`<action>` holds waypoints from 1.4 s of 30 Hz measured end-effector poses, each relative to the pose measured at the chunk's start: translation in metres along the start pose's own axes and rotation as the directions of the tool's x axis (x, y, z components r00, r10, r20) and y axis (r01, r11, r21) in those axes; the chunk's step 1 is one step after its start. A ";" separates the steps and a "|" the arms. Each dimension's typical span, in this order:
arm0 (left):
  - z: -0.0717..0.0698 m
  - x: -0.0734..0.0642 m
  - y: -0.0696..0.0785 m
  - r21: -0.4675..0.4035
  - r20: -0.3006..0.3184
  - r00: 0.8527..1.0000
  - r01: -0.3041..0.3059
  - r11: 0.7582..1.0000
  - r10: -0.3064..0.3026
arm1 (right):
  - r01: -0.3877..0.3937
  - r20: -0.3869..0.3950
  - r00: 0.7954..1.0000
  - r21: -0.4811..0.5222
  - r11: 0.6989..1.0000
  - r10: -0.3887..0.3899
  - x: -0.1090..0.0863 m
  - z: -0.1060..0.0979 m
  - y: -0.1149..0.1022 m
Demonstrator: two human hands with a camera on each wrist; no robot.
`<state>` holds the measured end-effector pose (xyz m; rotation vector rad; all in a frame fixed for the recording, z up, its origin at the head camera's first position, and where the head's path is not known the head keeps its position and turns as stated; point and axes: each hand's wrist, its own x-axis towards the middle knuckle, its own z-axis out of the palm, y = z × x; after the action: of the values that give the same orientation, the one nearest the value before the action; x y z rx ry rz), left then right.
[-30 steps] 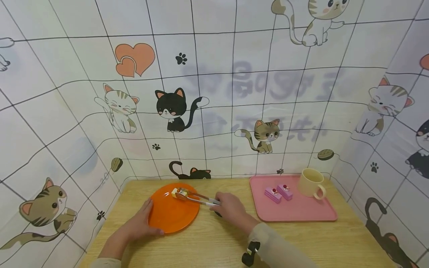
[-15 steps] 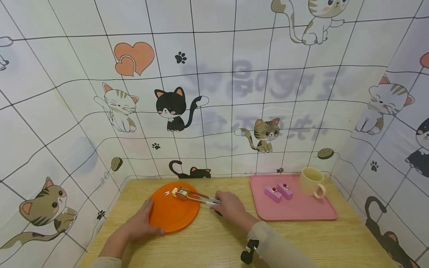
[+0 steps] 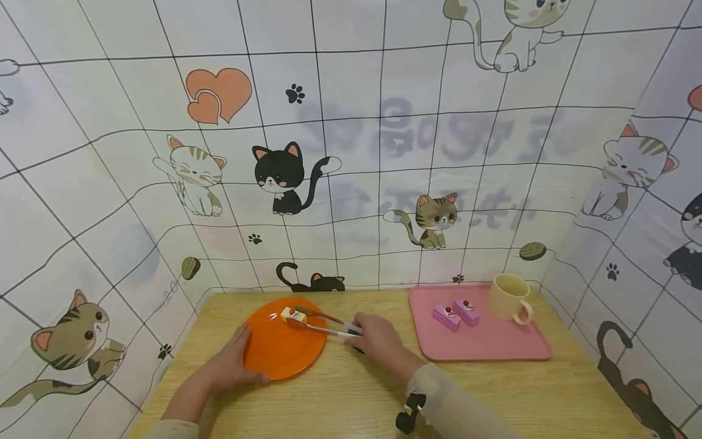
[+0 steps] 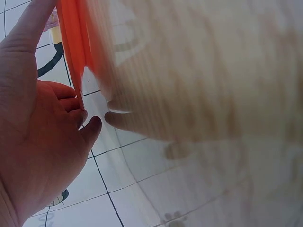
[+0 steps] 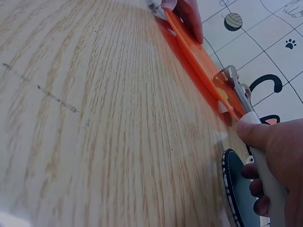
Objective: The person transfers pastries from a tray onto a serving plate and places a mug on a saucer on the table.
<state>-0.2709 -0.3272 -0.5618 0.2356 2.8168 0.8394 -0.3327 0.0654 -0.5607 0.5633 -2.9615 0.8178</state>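
My left hand holds the rim of an orange plate, thumb at the front edge and fingers along the left side. In the left wrist view its fingers curl by the rim. My right hand grips metal tongs with white handles, thumb pressed on the handle in the right wrist view. The tongs stand spread, their tips over the plate on either side of a small yellow and white toy cake slice, which lies near the plate's far edge. Whether the tips touch it I cannot tell.
A pink tray lies at the right, bearing two pink cake slices and a cream mug. Wooden tabletop spreads in front. A cat-patterned wall covering encloses the back and sides.
The tongs' arms have spread apart, loosening from around the yellow and white cake slice, which stays on the plate. Both hands keep nearly the same place.
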 end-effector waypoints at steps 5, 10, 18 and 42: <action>0.000 -0.001 0.000 0.005 -0.007 1.000 -0.001 1.000 0.001 | 0.006 -0.013 1.000 0.021 1.000 -0.006 -0.004 -0.003 0.001; -0.001 -0.002 0.002 0.010 -0.007 1.000 -0.011 1.000 0.011 | 0.006 -0.031 0.999 0.034 0.999 -0.005 -0.009 -0.005 0.004; -0.001 -0.003 0.003 -0.006 -0.001 1.000 -0.009 1.000 0.009 | -0.026 -0.034 0.999 0.071 0.997 0.028 -0.017 -0.013 0.012; -0.003 -0.001 0.005 0.004 0.013 1.000 0.011 1.000 -0.011 | -0.140 -0.091 0.985 0.084 0.987 0.147 -0.052 -0.050 0.052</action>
<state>-0.2701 -0.3246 -0.5567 0.2250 2.8057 0.8272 -0.3061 0.1501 -0.5488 0.3049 -2.9186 0.9462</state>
